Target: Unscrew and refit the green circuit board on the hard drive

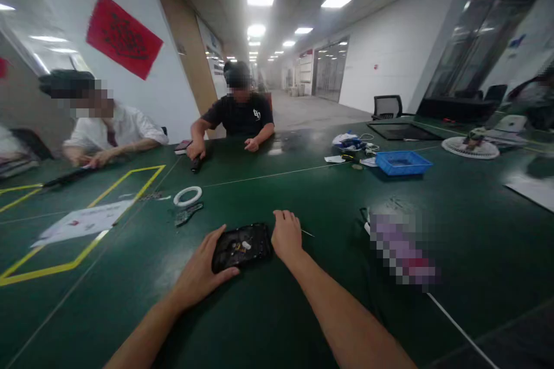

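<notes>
Both hands are on the black device (241,247), which lies flat on the green desk (277,311) right in front of the person. The left hand (201,274) spreads wide and clasps its left end, thumb on the near edge. The right hand (285,236) sits curled against the right end; whether it grips, I cannot tell. The device's long axis runs left to right, with the right end angled slightly away and the open side up. A thin pin (307,233) lies just beside the right hand. A white ring (187,196) rests further off.
</notes>
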`<state>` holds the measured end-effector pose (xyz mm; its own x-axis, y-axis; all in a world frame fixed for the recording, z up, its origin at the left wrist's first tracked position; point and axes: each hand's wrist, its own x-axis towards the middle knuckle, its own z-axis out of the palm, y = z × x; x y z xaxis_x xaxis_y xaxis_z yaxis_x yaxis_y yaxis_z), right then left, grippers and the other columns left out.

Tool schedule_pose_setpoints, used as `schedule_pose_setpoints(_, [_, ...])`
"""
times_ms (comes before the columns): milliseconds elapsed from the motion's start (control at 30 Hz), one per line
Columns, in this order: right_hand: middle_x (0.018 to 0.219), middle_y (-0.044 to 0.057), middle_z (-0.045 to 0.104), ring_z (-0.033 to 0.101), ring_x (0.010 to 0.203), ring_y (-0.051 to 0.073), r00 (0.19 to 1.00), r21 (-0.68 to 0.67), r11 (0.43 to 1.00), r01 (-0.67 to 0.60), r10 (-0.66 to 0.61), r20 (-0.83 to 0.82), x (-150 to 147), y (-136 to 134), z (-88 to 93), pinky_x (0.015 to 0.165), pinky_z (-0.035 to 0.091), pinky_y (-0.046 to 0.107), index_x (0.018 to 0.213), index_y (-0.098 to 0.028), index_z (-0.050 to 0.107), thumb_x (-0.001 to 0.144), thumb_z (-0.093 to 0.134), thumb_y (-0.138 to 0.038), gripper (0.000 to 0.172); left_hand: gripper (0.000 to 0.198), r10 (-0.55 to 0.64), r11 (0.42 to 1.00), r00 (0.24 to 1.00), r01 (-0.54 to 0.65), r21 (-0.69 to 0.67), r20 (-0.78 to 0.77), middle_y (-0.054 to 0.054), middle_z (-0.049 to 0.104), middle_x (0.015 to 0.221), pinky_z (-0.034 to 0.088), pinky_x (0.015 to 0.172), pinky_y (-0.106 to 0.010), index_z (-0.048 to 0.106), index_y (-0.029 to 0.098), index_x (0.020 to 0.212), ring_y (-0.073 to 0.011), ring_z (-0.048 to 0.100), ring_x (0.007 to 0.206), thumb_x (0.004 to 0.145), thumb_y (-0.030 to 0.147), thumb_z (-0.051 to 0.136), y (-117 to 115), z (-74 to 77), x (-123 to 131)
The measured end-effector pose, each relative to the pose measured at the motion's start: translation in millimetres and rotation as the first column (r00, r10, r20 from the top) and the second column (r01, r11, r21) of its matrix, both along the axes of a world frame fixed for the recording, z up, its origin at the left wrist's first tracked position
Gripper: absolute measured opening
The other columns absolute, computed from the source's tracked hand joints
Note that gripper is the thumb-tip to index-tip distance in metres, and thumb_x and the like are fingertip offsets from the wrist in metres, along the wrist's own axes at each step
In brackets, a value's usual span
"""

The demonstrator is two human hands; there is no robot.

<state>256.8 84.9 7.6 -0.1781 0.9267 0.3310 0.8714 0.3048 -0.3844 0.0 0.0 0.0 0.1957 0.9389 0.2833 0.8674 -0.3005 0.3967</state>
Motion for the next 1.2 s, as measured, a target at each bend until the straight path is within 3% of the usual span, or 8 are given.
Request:
schedule_pose_setpoints(533, [0.133,0.009,0.060,0.054,0.122,0.026,0.999,-0.182,0.983,0.005,-0.013,-0.043,-3.1,6.8,8.8,0.102,0.042,0.040,0.134,-0.023,0.058,0.091,0.050,-0.010,0.045,0.102,0.039,0.999,0.999,-0.039,-0.019,0.004,-0.009,0.038,0.156,0.046,0.109,-0.053,0.018,0.034,0.159,-0.0355,0.047,0.136,0.077,0.057,0.074,5.8,-5.9,-9.0])
schedule_pose_setpoints(1200, [0.131,0.011,0.060,0.052,0.121,0.027,0.999,-0.139,0.989,-0.039,0.041,0.011,-4.5,5.9,9.1,0.101,0.041,0.042,0.130,-0.021,0.060,0.095,0.048,-0.018,0.037,0.099,0.023,0.998,0.999,-0.021,-0.064,0.039,-0.010,0.036,0.155,0.045,0.110,-0.052,0.021,0.032,0.158,-0.0344,0.046,0.136,0.078,0.060,0.072,3.3,3.8,-4.5])
